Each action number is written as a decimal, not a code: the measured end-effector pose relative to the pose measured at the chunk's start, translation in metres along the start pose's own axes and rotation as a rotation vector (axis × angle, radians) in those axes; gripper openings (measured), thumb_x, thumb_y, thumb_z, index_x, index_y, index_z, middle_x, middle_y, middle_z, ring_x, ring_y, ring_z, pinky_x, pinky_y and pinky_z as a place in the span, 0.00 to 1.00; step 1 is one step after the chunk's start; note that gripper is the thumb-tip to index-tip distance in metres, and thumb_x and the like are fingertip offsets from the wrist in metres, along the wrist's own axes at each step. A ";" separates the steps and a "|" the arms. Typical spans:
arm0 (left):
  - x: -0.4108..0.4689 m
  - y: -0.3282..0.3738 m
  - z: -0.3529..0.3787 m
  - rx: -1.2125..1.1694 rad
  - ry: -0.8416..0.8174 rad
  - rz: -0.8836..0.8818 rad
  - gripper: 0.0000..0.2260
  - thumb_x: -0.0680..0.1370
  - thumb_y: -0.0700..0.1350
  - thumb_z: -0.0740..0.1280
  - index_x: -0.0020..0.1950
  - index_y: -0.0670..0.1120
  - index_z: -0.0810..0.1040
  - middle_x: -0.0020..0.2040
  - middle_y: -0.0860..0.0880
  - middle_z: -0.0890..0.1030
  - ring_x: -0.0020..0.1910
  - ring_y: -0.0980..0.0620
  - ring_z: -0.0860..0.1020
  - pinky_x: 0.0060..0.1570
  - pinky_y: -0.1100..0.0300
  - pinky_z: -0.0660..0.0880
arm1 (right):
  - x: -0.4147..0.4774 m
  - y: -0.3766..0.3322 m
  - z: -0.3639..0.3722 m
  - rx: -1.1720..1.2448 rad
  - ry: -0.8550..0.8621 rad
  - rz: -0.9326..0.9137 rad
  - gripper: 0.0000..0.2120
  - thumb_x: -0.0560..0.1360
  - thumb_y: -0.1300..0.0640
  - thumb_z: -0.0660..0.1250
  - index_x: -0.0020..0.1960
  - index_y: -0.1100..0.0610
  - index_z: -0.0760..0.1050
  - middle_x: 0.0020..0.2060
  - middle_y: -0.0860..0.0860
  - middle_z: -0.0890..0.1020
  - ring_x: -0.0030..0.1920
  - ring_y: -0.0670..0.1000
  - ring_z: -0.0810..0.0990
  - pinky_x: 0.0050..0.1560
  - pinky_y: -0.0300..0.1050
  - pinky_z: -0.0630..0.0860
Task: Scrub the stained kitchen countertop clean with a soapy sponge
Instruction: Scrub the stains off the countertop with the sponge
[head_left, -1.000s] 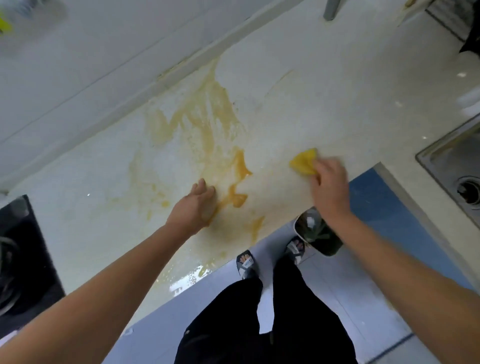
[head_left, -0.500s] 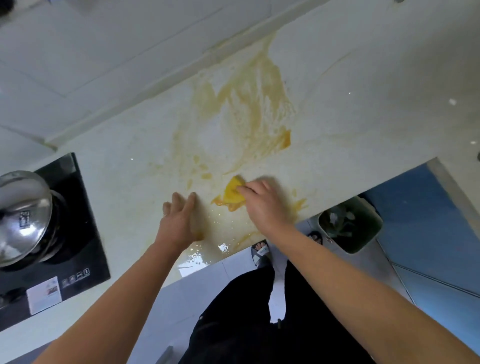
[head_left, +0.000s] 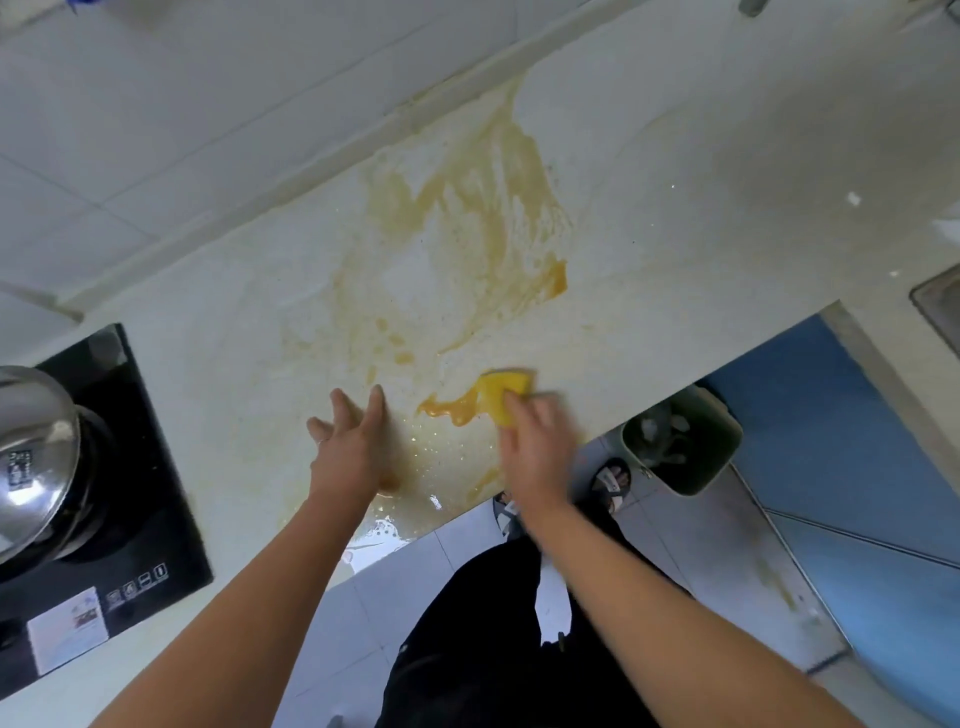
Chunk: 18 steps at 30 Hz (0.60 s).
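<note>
**A:** Head view. Edges first?

**B:** The countertop (head_left: 727, 218) runs diagonally from lower left to upper right. Its back edge meets the tiled wall (head_left: 156, 130) across the upper left. Its front edge cuts from bottom centre up to the right, with the floor (head_left: 701, 545) below it. A black cooktop (head_left: 145, 509) sits at the left edge of the frame and a sink corner (head_left: 940, 306) at the right edge. The open counter is in the upper right, between the stain and the sink.

**A:** Containers?

**B:** A steel pot (head_left: 36, 452) stands on the cooktop with its lid on, so the contents are hidden. A green bin (head_left: 719, 452) stands on the floor below the front edge, right of centre. It holds pale crumpled scraps, too blurred to name.

**A:** The sponge?

**B:** The yellow sponge (head_left: 501, 392) is low centre, on the counter near the front edge. The right hand (head_left: 535, 452) is on top of it with fingers wrapped over, motion-blurred. A thick orange puddle (head_left: 449, 410) touches the sponge's left side. The left hand (head_left: 348, 447) lies flat on the counter just left of the puddle, fingers straight and spread, holding nothing. The hands are apart, with the puddle between them.

**A:** Surface?

**B:** A broad tan-orange stain (head_left: 483, 208) is smeared from the back edge down through the centre and is darkest at its right tip. There are wet bubbles and glare near the front edge, between the wrists.
</note>
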<state>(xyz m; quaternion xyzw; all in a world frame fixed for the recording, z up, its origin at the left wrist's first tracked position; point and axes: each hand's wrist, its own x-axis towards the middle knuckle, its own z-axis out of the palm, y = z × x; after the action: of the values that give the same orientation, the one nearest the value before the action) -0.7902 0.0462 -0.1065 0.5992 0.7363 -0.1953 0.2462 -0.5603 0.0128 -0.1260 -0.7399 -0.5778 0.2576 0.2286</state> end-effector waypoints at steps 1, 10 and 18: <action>0.002 0.000 -0.001 0.006 -0.013 0.002 0.52 0.62 0.43 0.75 0.77 0.63 0.48 0.74 0.46 0.52 0.64 0.32 0.60 0.41 0.46 0.82 | -0.013 -0.020 0.015 0.071 -0.077 -0.015 0.21 0.73 0.64 0.67 0.64 0.50 0.78 0.50 0.52 0.78 0.50 0.56 0.76 0.47 0.47 0.73; 0.013 -0.001 -0.001 -0.019 -0.017 0.003 0.61 0.60 0.37 0.80 0.78 0.67 0.45 0.77 0.46 0.44 0.70 0.26 0.54 0.44 0.35 0.81 | 0.072 0.048 -0.062 -0.057 0.066 -0.021 0.20 0.75 0.63 0.67 0.66 0.54 0.77 0.52 0.54 0.76 0.52 0.54 0.74 0.49 0.48 0.75; 0.014 0.002 -0.005 -0.044 -0.016 -0.035 0.63 0.62 0.35 0.82 0.75 0.71 0.41 0.79 0.48 0.42 0.74 0.23 0.49 0.46 0.30 0.79 | 0.053 0.084 -0.086 -0.246 -0.019 0.014 0.13 0.77 0.52 0.67 0.60 0.53 0.73 0.50 0.52 0.76 0.48 0.54 0.75 0.40 0.49 0.75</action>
<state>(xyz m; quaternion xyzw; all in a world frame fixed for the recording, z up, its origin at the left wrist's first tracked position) -0.7916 0.0609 -0.1108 0.5791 0.7489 -0.1881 0.2615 -0.4322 0.0416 -0.1195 -0.7639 -0.6021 0.1932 0.1288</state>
